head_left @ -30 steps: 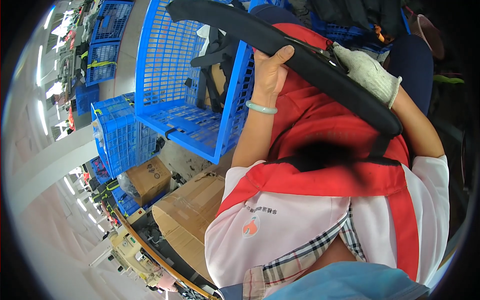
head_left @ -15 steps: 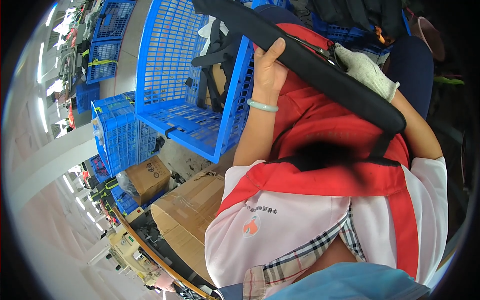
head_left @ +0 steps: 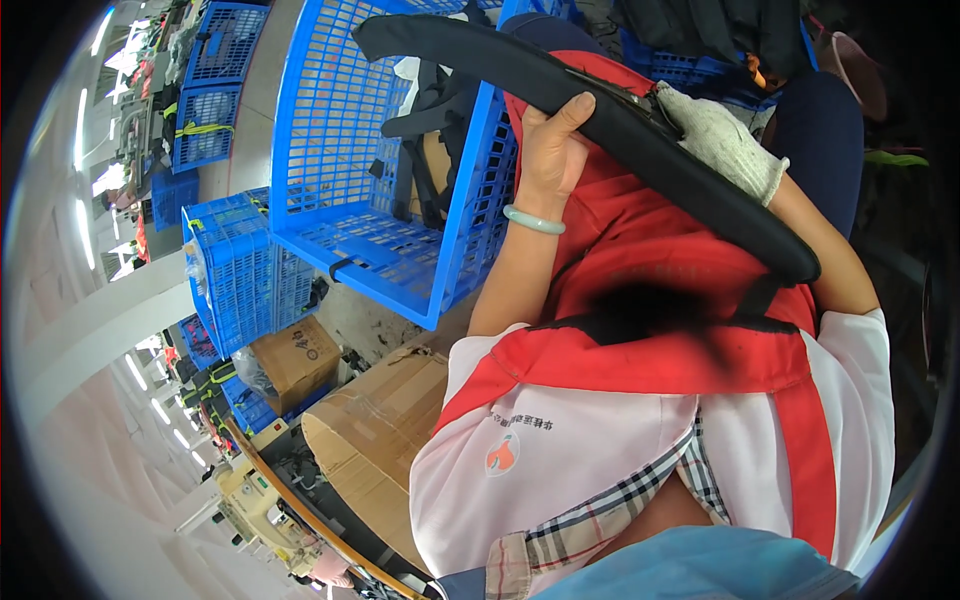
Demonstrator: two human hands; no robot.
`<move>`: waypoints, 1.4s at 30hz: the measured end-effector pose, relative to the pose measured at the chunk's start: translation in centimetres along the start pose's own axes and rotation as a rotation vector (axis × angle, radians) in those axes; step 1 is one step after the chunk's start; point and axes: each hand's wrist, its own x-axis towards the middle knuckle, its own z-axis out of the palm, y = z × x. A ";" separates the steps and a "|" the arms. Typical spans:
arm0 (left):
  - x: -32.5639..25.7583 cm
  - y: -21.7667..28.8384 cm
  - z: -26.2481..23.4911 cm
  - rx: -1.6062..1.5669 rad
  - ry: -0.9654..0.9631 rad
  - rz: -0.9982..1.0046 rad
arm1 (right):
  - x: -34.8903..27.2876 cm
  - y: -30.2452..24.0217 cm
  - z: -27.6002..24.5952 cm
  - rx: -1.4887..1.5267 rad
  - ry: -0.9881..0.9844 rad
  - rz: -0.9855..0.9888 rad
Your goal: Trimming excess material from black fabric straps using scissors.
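Note:
A long, dark padded strip [head_left: 640, 150] with rounded ends lies slantwise across my lap, from above the blue crate to my right forearm. My left hand [head_left: 555, 150], bare with a pale bangle at the wrist, is closed on its near edge, thumb on top. At its far edge is my right hand [head_left: 725, 145] in a whitish knitted glove, fingers curled and partly hidden by the strip. A slim metal piece [head_left: 628, 96] shows beside the gloved fingertips; its kind is not clear. Under the strip is a red apron [head_left: 640, 215].
A blue plastic crate [head_left: 440, 300] at my left holds black strips and scraps. More blue crates [head_left: 235, 270] and a cardboard box [head_left: 295, 355] stand farther left. Near my left elbow lies a sheet of cardboard [head_left: 380, 430]. Black pieces [head_left: 690, 25] fill a container at the far right.
The strip has shifted down and a little right, its left end now showing over the crate. My left hand has moved slightly down and right with it; the gloved hand has shifted slightly.

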 end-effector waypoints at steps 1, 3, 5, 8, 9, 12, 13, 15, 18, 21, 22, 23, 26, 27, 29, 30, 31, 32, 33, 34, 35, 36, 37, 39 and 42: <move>0.0 0.1 0.0 -0.007 -0.005 0.004 | 0.1 0.2 0.1 -0.002 0.000 -0.003; 0.3 0.9 -0.1 -0.061 0.031 -0.030 | 0.2 0.6 0.5 0.084 0.047 -0.044; 0.8 2.0 -0.8 -0.135 0.045 -0.077 | 0.2 0.3 0.6 0.076 0.027 -0.014; 1.3 1.8 -1.3 -0.054 0.033 0.025 | 0.3 1.0 1.7 0.072 0.046 0.000; 1.2 1.5 -1.0 -0.018 0.052 0.047 | 0.3 0.9 1.8 0.071 0.086 0.003; 1.3 1.2 -0.6 -0.049 0.078 0.023 | 0.7 0.4 0.9 -0.178 0.066 -0.033; 1.3 1.2 -0.6 -0.049 0.078 0.023 | 0.8 0.4 0.8 -0.178 0.065 -0.033; 1.4 1.4 -0.6 -0.058 0.083 -0.015 | 1.2 0.5 0.6 -0.142 0.006 -0.015; 1.3 1.2 -0.5 -0.091 0.060 -0.001 | 1.0 0.5 0.3 -0.124 0.024 -0.020; 1.2 0.7 -0.1 -0.013 0.087 0.035 | 1.3 0.3 0.4 -0.256 0.081 -0.053; 1.2 0.8 -0.2 -0.014 0.088 0.034 | 1.4 0.0 0.2 -0.256 0.079 -0.053; 1.1 1.0 -0.2 -0.047 0.065 0.007 | 1.6 -0.5 -0.1 -0.212 0.052 -0.025; 1.3 0.9 -0.2 -0.102 0.044 -0.023 | 1.7 -0.2 0.0 -0.138 0.040 -0.011; 1.3 0.8 -0.2 -0.124 0.051 -0.025 | 1.8 -0.1 0.1 -0.106 0.050 -0.026; 1.2 0.6 -0.1 -0.106 0.041 -0.019 | 1.7 -0.3 0.3 -0.098 0.070 -0.032; 1.2 0.5 0.0 -0.088 0.028 -0.016 | 1.6 -0.4 0.3 -0.091 0.093 -0.038; 1.1 0.5 0.1 -0.088 0.027 -0.017 | 1.6 -0.2 0.4 -0.091 0.094 -0.037; 1.0 0.4 0.1 -0.095 0.060 -0.011 | 1.7 0.3 0.5 -0.063 0.078 -0.049; 1.0 0.4 0.1 -0.102 0.093 -0.004 | 1.9 0.1 0.4 -0.035 0.061 -0.064; 1.1 0.7 -0.2 -0.102 0.093 -0.004 | 1.9 -0.2 0.2 -0.035 0.061 -0.065; 1.3 1.3 -0.7 -0.153 0.101 -0.028 | 1.8 -0.6 -0.1 -0.044 0.023 -0.031; 1.6 1.8 -1.2 -0.205 0.107 -0.052 | 1.8 -1.0 -0.5 -0.055 -0.014 0.003; 1.9 2.1 -1.5 -0.180 0.130 -0.055 | 1.7 -0.7 -0.2 -0.057 -0.013 0.004; 2.2 1.5 -1.6 -0.124 0.112 -0.019 | 1.8 0.1 0.7 -0.017 0.062 -0.035; 2.2 0.8 -1.3 -0.065 0.092 0.025 | 2.2 0.3 0.6 -0.154 0.119 -0.076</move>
